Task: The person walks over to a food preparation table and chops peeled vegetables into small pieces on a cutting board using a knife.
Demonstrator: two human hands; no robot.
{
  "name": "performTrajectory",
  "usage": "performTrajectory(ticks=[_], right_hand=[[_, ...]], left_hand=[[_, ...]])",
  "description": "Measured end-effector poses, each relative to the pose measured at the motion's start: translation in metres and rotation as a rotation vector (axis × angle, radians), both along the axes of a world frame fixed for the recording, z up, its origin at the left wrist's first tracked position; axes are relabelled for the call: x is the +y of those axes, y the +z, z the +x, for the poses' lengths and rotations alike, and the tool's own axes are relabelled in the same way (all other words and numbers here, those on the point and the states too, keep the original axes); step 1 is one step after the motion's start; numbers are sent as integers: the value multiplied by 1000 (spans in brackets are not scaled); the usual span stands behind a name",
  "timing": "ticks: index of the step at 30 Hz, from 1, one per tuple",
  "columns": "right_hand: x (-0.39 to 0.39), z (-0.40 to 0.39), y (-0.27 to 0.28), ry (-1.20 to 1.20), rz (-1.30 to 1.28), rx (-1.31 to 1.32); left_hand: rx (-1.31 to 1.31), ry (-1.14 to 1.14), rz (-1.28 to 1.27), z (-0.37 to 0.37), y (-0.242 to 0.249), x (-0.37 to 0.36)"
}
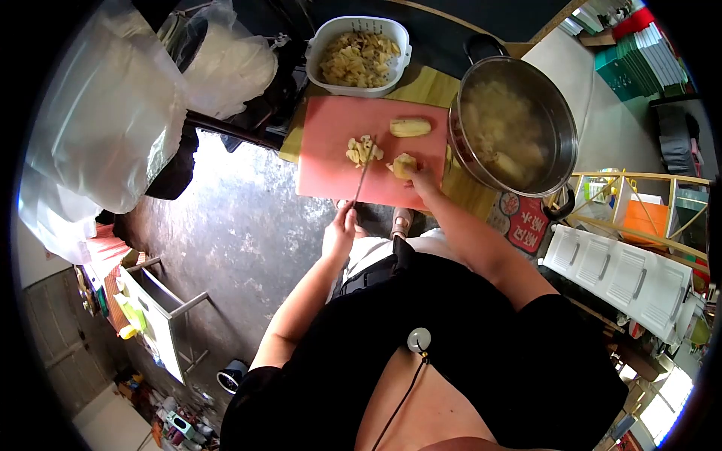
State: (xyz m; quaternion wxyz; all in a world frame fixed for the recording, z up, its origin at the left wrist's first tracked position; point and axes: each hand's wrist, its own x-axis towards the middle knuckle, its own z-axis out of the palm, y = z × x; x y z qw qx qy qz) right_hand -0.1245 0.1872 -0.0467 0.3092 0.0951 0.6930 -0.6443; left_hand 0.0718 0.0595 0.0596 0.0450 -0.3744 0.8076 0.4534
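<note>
Left hand (340,234): closed around the handle of a knife (361,183), held just off the near edge of the pink cutting board (331,143). Blade seen nearly edge-on, pointing away from the body; its far end meets a small heap of chopped pale-yellow pieces (362,150), ahead of the left hand.

Right hand (423,183): fingers grasping a pale-yellow chunk (404,165) over the right part of the board, to the right of the heap and apart from it.

Peeled, elongated vegetable (410,128): lying on the board just beyond the right hand, untouched by either hand.

White basin (312,68): farther ahead of both hands, past the board's far edge, holding many cut pieces (359,60). Large metal pot (456,143): to the right of the right hand, beside the board, with pale chunks (508,135) in cloudy liquid. Wooden table (430,84) bears the board.
</note>
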Motion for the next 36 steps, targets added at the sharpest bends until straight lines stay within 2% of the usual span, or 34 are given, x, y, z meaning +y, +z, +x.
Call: performTrajectory(ticks=[2,4,7,8,10,11,14,17,18,19,20,23,26,27,30,32,33,35,36], right_hand=[[5,-4,-3,47,-13,73],[7,-8,9,86,-23,-5],[5,-9,27,110,1,-64],[3,-8,30,114,14,-73],[0,-6,27,102,8,-25],[-2,-6,24,92,3,1],[-1,-9,-3,17,-30,-109],[-5,-1,-35,72,23,-32],[-7,0,-26,38,-11,-56],[-7,6,-5,1,-43,-84],[-7,8,11,-37,-76,-113],[18,-5,24,49,-97,-75],[33,-19,28,-43,67,-200],[34,-22,23,-58,78,-226],[34,-23,11,68,-8,-105],[23,-16,1,179,-76,101],[19,-13,-5,238,-111,204],[13,-14,-37,301,74,514],[10,-14,-33,316,153,597]], left_hand=[[-48,36,166,2,2,-11],[25,-26,264,3,23,-12],[57,-55,383,0,16,-5],[-85,-102,370,-6,14,-3],[-183,-156,244,-11,8,5],[-144,-164,197,-7,-5,7],[-82,-256,-26,-12,5,15],[-93,-187,-38,-10,-6,14],[-95,-165,-42,-11,-8,12],[-104,-110,10,-11,0,10],[-77,-80,41,-3,-14,4],[80,150,581,1,1,-5],[-85,-32,707,-2,9,-15],[-130,-118,670,-1,5,-16],[-125,-35,633,-3,-2,-16],[-49,110,621,-5,-13,-19],[-67,84,583,-9,-3,-20],[-41,-10,429,-14,13,-22],[-1,-82,317,-13,19,-19]])
